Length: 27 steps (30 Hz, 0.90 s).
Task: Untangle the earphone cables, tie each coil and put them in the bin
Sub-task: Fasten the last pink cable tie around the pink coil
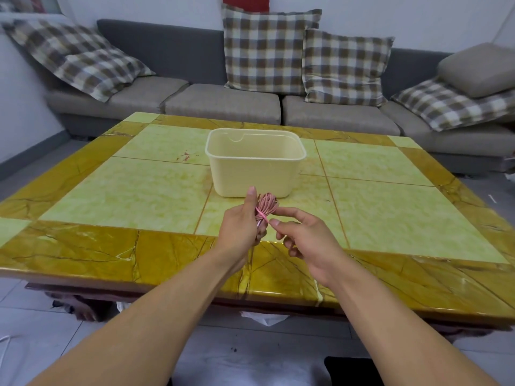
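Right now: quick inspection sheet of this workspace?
Surface: glossy yellow-green and amber tiled table, small red marks near the bin.
Job's things: cream rectangular plastic bin, upright at table centre; inside not visible.
Clutter: nothing seen.
Grippers: left hand grips the coil; right hand pinches its loose strand.
Cables: pink coiled earphone cable, held above the table before the bin.
Surroundings: grey sofa, checked cushions.
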Each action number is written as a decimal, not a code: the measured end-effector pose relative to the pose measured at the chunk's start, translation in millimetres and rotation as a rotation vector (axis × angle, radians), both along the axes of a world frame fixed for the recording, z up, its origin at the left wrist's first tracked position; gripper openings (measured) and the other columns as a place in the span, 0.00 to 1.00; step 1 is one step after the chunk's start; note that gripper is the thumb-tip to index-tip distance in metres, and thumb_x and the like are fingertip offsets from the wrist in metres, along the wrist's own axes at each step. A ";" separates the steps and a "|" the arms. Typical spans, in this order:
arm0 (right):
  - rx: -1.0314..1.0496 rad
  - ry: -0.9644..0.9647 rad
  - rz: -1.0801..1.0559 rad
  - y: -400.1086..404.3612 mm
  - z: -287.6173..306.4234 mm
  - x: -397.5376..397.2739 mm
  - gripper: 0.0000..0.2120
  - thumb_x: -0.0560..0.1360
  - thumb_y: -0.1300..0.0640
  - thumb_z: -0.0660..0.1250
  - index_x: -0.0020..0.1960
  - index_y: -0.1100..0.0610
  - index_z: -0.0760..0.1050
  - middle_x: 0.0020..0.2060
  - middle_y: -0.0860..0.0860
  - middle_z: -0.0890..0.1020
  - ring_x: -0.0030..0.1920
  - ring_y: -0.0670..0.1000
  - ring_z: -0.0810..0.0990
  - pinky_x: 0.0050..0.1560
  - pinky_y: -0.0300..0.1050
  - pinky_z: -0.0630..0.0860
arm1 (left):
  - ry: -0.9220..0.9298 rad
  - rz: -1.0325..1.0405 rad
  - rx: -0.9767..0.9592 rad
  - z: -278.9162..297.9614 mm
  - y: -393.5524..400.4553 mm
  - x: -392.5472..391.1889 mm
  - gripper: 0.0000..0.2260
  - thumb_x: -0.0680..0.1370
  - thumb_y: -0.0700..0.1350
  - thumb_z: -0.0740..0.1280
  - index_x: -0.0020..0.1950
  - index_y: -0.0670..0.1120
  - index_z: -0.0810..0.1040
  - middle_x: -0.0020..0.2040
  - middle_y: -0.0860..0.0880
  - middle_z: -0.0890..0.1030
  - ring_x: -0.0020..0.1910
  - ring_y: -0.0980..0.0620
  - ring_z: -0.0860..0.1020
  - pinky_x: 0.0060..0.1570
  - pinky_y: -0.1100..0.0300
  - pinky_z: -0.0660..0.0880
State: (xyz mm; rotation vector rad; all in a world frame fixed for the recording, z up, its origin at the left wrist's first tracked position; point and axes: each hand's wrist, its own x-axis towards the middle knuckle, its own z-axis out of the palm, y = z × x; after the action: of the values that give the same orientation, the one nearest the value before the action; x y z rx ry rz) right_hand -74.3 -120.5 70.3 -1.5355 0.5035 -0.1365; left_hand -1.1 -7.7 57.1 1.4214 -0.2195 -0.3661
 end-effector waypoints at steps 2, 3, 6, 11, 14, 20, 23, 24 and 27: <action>-0.035 -0.027 0.040 -3.4 0.2 -1.2 0.13 0.76 0.58 0.74 0.58 0.47 0.83 0.31 0.48 0.78 0.29 0.46 0.68 0.31 0.42 0.64 | -0.042 -0.028 0.037 1.1 3.7 1.2 0.30 0.84 0.61 0.56 0.46 0.36 0.83 0.25 0.48 0.70 0.24 0.53 0.66 0.24 0.61 0.60; -0.047 -0.039 0.055 -3.8 -0.2 -1.6 0.14 0.76 0.59 0.74 0.60 0.47 0.83 0.30 0.48 0.77 0.29 0.46 0.68 0.31 0.42 0.63 | -0.064 -0.043 0.057 0.5 5.1 2.1 0.31 0.84 0.61 0.56 0.46 0.34 0.81 0.25 0.48 0.70 0.24 0.53 0.66 0.24 0.61 0.60; -0.065 -0.054 0.078 -3.2 -0.7 -2.2 0.17 0.76 0.61 0.73 0.62 0.47 0.82 0.29 0.47 0.74 0.29 0.46 0.67 0.32 0.42 0.63 | -0.099 -0.097 0.099 -2.3 8.5 2.2 0.32 0.84 0.61 0.56 0.44 0.33 0.79 0.25 0.47 0.70 0.25 0.51 0.65 0.26 0.61 0.59; -0.178 -0.142 0.097 -4.2 0.2 -4.4 0.14 0.75 0.63 0.73 0.58 0.49 0.85 0.28 0.48 0.74 0.29 0.45 0.67 0.33 0.37 0.65 | -0.030 -0.215 0.107 -2.7 10.8 1.0 0.28 0.83 0.60 0.58 0.39 0.37 0.77 0.27 0.45 0.70 0.26 0.50 0.65 0.24 0.63 0.58; -0.386 -0.271 0.112 -3.4 3.9 -5.2 0.14 0.75 0.65 0.73 0.50 0.45 0.85 0.27 0.40 0.78 0.29 0.40 0.73 0.36 0.31 0.68 | 0.040 -0.305 0.091 -1.6 14.5 0.4 0.25 0.84 0.59 0.59 0.37 0.43 0.80 0.29 0.45 0.74 0.26 0.52 0.68 0.22 0.63 0.60; -0.630 -0.400 0.103 -12.7 -1.9 -5.4 0.18 0.74 0.71 0.72 0.46 0.47 0.88 0.35 0.47 0.79 0.35 0.43 0.75 0.38 0.33 0.69 | 0.134 -0.454 0.100 -0.9 16.3 -0.5 0.23 0.83 0.59 0.61 0.40 0.43 0.80 0.31 0.46 0.73 0.28 0.53 0.68 0.25 0.62 0.60; -0.576 -0.342 0.110 -11.9 2.8 -9.6 0.17 0.72 0.69 0.75 0.38 0.47 0.86 0.32 0.46 0.82 0.33 0.42 0.76 0.36 0.33 0.70 | -0.045 -0.413 0.266 0.0 17.7 -5.0 0.25 0.83 0.59 0.62 0.32 0.45 0.78 0.28 0.47 0.71 0.27 0.52 0.65 0.28 0.61 0.60; -0.529 -0.296 0.093 -11.5 5.2 -9.9 0.15 0.71 0.68 0.77 0.36 0.48 0.85 0.31 0.46 0.83 0.31 0.41 0.77 0.36 0.34 0.71 | -0.119 -0.372 0.322 0.1 17.4 -5.1 0.25 0.83 0.58 0.62 0.31 0.44 0.77 0.26 0.48 0.71 0.26 0.53 0.65 0.28 0.62 0.61; -0.354 -0.169 0.039 -14.3 9.9 -10.3 0.12 0.66 0.61 0.82 0.41 0.58 0.79 0.31 0.52 0.83 0.31 0.48 0.78 0.33 0.40 0.74 | -0.323 -0.268 0.435 -0.8 12.6 -2.8 0.25 0.83 0.54 0.63 0.31 0.40 0.76 0.23 0.50 0.72 0.22 0.55 0.65 0.25 0.64 0.62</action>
State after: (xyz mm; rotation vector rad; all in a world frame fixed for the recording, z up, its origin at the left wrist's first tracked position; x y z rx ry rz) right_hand -84.7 -134.8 80.3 -1.8588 0.3258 -0.3368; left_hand -3.9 4.9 56.4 1.8864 -0.6277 -0.4181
